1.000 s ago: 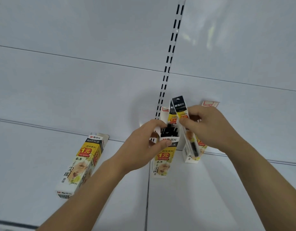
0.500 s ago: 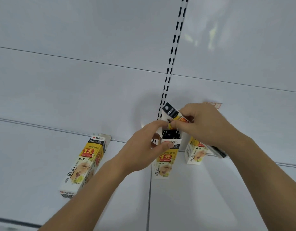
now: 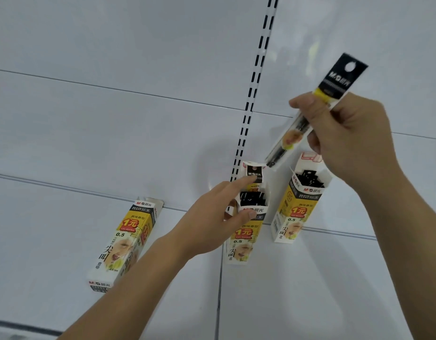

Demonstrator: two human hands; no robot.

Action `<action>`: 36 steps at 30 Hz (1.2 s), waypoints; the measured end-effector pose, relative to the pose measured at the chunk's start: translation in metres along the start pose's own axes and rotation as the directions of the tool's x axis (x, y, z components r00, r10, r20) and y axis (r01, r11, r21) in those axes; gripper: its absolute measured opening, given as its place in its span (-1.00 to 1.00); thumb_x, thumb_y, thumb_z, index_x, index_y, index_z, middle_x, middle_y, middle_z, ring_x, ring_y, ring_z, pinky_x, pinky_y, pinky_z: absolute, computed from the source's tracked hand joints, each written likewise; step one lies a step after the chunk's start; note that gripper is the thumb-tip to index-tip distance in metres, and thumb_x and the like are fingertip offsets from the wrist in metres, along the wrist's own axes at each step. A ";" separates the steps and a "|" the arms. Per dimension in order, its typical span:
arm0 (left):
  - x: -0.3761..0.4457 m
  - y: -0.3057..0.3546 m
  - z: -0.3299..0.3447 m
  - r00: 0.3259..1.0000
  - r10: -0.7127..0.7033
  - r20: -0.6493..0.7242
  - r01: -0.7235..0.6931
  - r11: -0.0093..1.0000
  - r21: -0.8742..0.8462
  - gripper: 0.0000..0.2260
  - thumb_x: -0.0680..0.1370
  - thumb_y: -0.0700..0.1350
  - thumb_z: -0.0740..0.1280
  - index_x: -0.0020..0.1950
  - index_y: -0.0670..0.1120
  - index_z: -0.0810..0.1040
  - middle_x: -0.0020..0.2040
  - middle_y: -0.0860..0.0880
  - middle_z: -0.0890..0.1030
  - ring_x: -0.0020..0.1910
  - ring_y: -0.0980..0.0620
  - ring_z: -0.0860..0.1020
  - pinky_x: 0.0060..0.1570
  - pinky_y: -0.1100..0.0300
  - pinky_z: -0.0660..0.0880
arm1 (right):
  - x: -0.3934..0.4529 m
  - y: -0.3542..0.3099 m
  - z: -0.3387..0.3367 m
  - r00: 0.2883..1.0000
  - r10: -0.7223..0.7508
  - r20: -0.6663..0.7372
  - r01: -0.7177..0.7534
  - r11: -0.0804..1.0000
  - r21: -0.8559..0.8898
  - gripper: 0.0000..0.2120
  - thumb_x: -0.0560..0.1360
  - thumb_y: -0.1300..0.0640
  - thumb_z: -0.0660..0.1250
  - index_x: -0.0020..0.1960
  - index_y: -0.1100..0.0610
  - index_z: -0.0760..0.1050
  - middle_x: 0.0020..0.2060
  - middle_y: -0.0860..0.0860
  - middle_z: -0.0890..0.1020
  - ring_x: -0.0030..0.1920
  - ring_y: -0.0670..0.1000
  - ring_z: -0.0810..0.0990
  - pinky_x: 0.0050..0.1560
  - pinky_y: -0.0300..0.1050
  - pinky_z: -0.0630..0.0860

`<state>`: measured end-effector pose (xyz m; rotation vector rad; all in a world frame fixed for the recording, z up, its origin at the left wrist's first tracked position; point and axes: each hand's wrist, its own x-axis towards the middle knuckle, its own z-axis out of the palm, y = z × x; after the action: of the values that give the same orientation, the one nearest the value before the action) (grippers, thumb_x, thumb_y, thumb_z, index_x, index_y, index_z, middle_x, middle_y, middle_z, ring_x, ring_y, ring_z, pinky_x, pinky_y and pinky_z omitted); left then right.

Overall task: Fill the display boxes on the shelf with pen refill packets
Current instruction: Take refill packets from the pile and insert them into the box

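Head camera looks down past two bare arms onto a white shelf (image 3: 65, 241) with a white back panel and a slotted upright (image 3: 255, 94) running up it. The right hand (image 3: 347, 133) is raised above the boxes and pinches a pen refill packet (image 3: 317, 106) between thumb and curled fingers. The packet is a long, narrow clear sleeve with a black header card bearing a hang hole and white lettering, a yellow band under it, and a dark refill showing through the plastic. It is tilted, header up to the right, lower tip pointing down toward the middle display box (image 3: 249, 224) and ending just above that box's raised back flap.

The left hand (image 3: 212, 224) holds the middle box near its top, thumb across the front wall and forefinger stretched up to the flap. This box stands upright by the shelf's rear edge, open at the top, with black packet headers showing inside. Just to its right, the right display box (image 3: 295, 207) also stands open against the back panel, packed with black headers. Well apart to the left, a third box (image 3: 123, 244) of the same yellow-and-white print stands at the rear edge; I can't see what is in it.
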<state>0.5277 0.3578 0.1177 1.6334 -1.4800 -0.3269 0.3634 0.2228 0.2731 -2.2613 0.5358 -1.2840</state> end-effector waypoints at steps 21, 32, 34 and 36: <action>0.018 -0.002 -0.011 0.998 -0.028 0.063 0.025 0.999 0.044 -0.54 0.56 0.32 0.38 0.38 0.14 0.61 0.25 0.24 0.54 0.21 0.21 0.58 0.13 0.12 0.65 | -0.014 0.009 0.016 0.974 0.024 0.227 -0.008 0.998 -0.069 -0.89 0.54 -0.08 0.49 0.05 -0.21 0.62 -0.20 -0.19 0.71 -0.22 -0.11 0.69 -0.07 -0.18 0.63; 0.011 0.003 -0.010 0.996 -0.088 0.033 0.086 0.995 0.050 -0.48 0.55 0.23 0.46 0.44 0.18 0.37 0.31 0.23 0.54 0.07 0.23 0.62 0.09 0.11 0.67 | -0.004 0.003 0.004 0.969 -0.086 0.232 0.092 0.996 -0.014 -0.86 0.69 0.02 0.30 0.12 -0.18 0.61 -0.16 -0.25 0.69 -0.23 -0.06 0.69 -0.18 -0.19 0.61; 0.012 0.002 -0.010 0.993 -0.104 0.049 0.104 0.995 0.004 -0.46 0.53 0.22 0.49 0.43 0.19 0.36 0.26 0.24 0.54 0.07 0.21 0.63 0.07 0.10 0.68 | -0.001 0.003 0.001 0.981 -0.093 0.172 0.089 0.996 0.028 -0.85 0.69 0.04 0.30 0.10 -0.18 0.61 -0.17 -0.19 0.69 -0.25 -0.04 0.68 -0.22 -0.20 0.60; 0.014 0.003 -0.013 0.993 -0.086 0.082 0.087 0.996 -0.006 -0.47 0.53 0.24 0.47 0.44 0.23 0.36 0.28 0.26 0.53 0.08 0.23 0.62 0.07 0.12 0.68 | 0.002 0.003 -0.001 0.988 -0.087 0.125 0.082 0.995 0.048 -0.85 0.70 0.05 0.30 0.10 -0.15 0.62 -0.18 -0.16 0.69 -0.27 -0.04 0.67 -0.24 -0.24 0.57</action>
<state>0.5382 0.3508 0.1323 1.6973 -1.4684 -0.4530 0.3632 0.2190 0.2727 -2.3331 0.3666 -1.1697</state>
